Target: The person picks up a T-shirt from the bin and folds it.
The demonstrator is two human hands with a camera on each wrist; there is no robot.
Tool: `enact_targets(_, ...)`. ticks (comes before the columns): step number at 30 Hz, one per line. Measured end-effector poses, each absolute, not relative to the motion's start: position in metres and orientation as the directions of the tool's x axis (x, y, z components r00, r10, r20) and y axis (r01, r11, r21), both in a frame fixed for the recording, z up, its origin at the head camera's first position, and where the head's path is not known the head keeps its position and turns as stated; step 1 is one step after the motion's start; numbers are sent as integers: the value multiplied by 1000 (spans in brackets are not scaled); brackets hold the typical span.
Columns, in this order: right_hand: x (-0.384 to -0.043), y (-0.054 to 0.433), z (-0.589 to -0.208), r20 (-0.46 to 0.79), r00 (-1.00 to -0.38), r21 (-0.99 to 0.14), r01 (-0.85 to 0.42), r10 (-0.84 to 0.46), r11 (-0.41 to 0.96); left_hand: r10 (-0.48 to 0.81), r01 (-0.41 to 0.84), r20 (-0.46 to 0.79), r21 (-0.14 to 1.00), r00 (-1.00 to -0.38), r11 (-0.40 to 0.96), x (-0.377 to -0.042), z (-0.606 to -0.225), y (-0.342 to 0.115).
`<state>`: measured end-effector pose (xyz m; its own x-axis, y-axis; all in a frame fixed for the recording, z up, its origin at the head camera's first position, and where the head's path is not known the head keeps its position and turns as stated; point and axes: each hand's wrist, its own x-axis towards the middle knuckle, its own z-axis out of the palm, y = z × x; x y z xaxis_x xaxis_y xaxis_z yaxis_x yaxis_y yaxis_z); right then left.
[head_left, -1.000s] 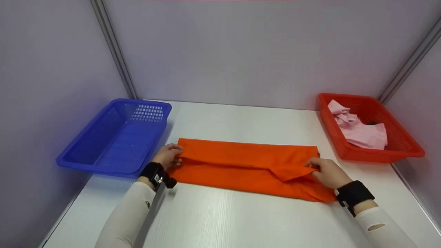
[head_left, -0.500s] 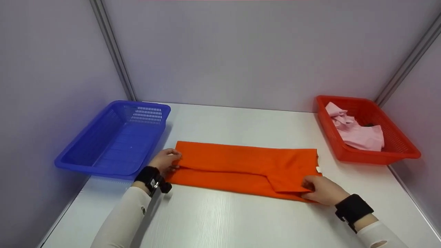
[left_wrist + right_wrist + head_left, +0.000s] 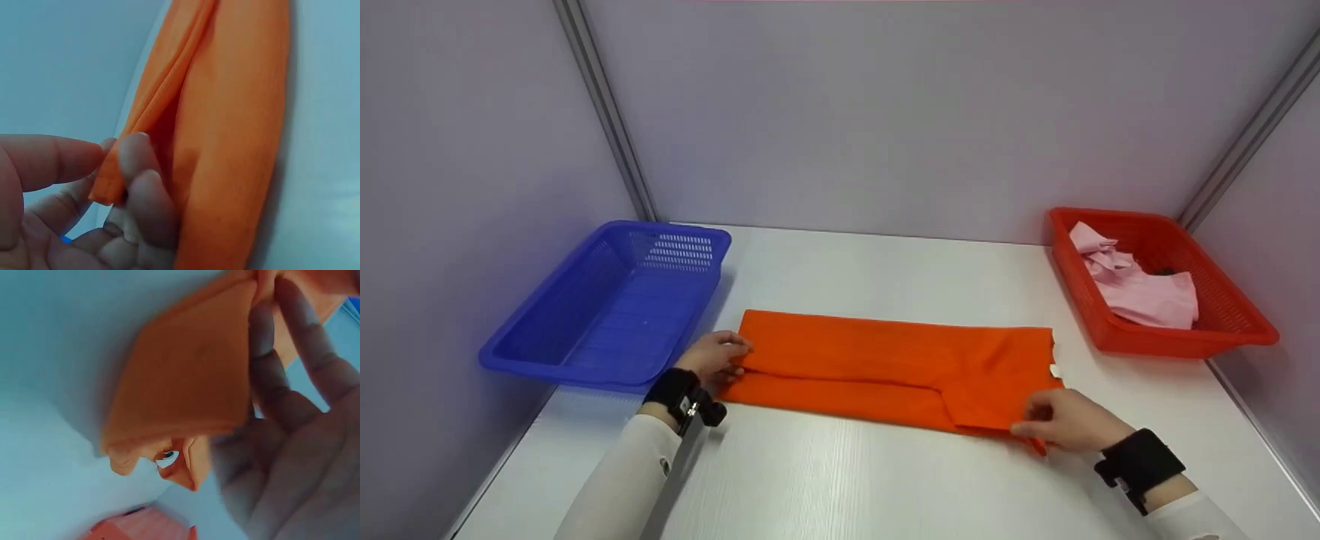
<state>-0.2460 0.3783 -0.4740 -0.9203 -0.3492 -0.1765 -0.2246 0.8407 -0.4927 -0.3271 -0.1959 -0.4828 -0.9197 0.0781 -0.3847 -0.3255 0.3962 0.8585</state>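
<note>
A folded orange T-shirt [image 3: 847, 349] lies lengthwise across the white table, with a small white label [image 3: 1055, 370] showing at its right end. My left hand [image 3: 712, 356] pinches the upper layer's edge at the left end; the left wrist view shows that cloth edge [image 3: 115, 177] between thumb and fingers. At the near right corner, my right hand [image 3: 1072, 421] pinches the front edge of the folded-over flap. In the right wrist view, the flap [image 3: 191, 360] hangs beside the fingers, and cloth is gathered at the fingertips.
A blue basket [image 3: 551, 370] stands to the left, close to my left hand. At the back right is a red basket [image 3: 1155, 343] holding crumpled pink cloth [image 3: 1155, 298]. Grey panels [image 3: 855, 120] enclose the table at the back and sides.
My right hand has drawn the upper layer's right flap towards me, down to the near edge, flattening it. My left hand has shifted slightly nearer, still holding the left end.
</note>
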Motion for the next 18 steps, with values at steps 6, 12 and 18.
enact_targets(6, -275, 398, -470, -108, -992, -487, -6, -67, 873, 59, -260, -341, 806, -938, 533, -329, -480, -195)
enact_targets(12, -316, 406, -478, -227, -973, -514, 149, 33, 845, -15, -265, -314, 773, -949, 576, -340, -477, -193)
enact_targets(18, -339, 406, -479, -259, -963, -537, 204, 71, 819, -20, -234, -273, 783, -962, 576, -346, -480, -192)
